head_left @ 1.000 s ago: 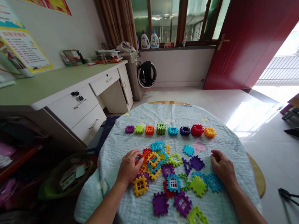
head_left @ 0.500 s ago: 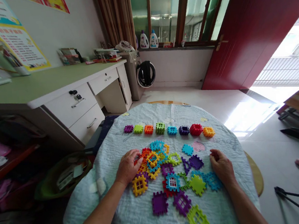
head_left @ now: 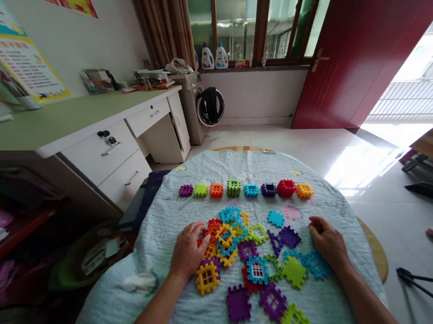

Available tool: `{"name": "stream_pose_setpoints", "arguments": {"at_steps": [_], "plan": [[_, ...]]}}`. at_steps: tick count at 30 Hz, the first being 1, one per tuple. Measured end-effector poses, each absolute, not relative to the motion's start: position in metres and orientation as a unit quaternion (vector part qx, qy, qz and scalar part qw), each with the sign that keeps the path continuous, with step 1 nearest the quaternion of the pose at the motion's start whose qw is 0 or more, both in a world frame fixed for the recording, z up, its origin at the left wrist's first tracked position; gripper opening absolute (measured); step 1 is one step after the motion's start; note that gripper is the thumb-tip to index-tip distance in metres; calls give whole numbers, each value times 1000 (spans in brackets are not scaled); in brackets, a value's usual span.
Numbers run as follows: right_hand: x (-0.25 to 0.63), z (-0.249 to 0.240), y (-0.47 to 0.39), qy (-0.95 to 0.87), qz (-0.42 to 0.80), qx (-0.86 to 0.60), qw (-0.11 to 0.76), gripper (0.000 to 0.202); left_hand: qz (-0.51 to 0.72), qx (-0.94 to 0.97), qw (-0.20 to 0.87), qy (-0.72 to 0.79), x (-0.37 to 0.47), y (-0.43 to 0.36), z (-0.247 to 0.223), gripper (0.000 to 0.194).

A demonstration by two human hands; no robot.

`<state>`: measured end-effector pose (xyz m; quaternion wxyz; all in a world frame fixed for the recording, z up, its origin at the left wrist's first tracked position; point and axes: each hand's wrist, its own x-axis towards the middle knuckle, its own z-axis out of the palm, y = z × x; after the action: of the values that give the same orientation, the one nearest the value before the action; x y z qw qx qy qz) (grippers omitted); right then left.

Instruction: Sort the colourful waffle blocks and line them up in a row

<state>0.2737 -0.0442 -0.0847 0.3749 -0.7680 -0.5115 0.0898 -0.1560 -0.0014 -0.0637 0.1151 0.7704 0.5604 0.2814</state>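
My left hand (head_left: 189, 248) lies at the left edge of a loose heap of toothed plastic building tiles. Its fingers, loosely bent and apart, touch the orange tiles (head_left: 212, 228); I see nothing gripped. A yellow window tile (head_left: 207, 277) is just below that hand. At the right, my right hand (head_left: 329, 240) rests on the cloth, fingers loosely curled with a gap by the thumb and nothing visible in them. Beside its wrist lies a blue tile (head_left: 317, 265). Between the hands are a lime green tile (head_left: 294, 272), a dark purple tile (head_left: 290, 237) and a blue window tile (head_left: 257, 270).
Several stacked tiles stand in a row across the far part of the cloth (head_left: 198, 172), from a purple stack (head_left: 186, 190) to a yellow-orange stack (head_left: 304, 190). A desk (head_left: 88, 114) is at the left, and a black tripod leg (head_left: 432, 280) stands right of the table.
The view has shifted slightly, so the tiles and both hands appear a little further right and lower. Neither hand has visibly taken up or let go of anything.
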Motion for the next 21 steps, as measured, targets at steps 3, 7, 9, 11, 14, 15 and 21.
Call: {"name": "stream_pose_setpoints", "arguments": {"at_steps": [3, 7, 9, 11, 14, 15, 21], "plan": [[276, -85, -45, -511, 96, -768, 374, 42, 282, 765, 118, 567, -154, -5, -62, 16], [275, -85, -46, -510, 93, -769, 375, 42, 276, 764, 121, 570, -152, -6, -60, 16], [275, -86, -46, -510, 92, -770, 373, 42, 278, 763, 120, 571, -152, -7, -60, 16], [275, -86, -46, -511, 88, -770, 372, 42, 283, 762, 117, 570, -152, -7, -60, 15], [275, -87, -46, -511, 80, -771, 371, 41, 285, 763, 114, 568, -153, -6, -62, 15], [275, -87, -46, -509, 80, -772, 371, 41, 285, 764, 114, 568, -154, -6, -62, 15], [273, -85, -46, -504, 81, -774, 373, 41, 285, 766, 117, 564, -154, -6, -65, 17]]}}
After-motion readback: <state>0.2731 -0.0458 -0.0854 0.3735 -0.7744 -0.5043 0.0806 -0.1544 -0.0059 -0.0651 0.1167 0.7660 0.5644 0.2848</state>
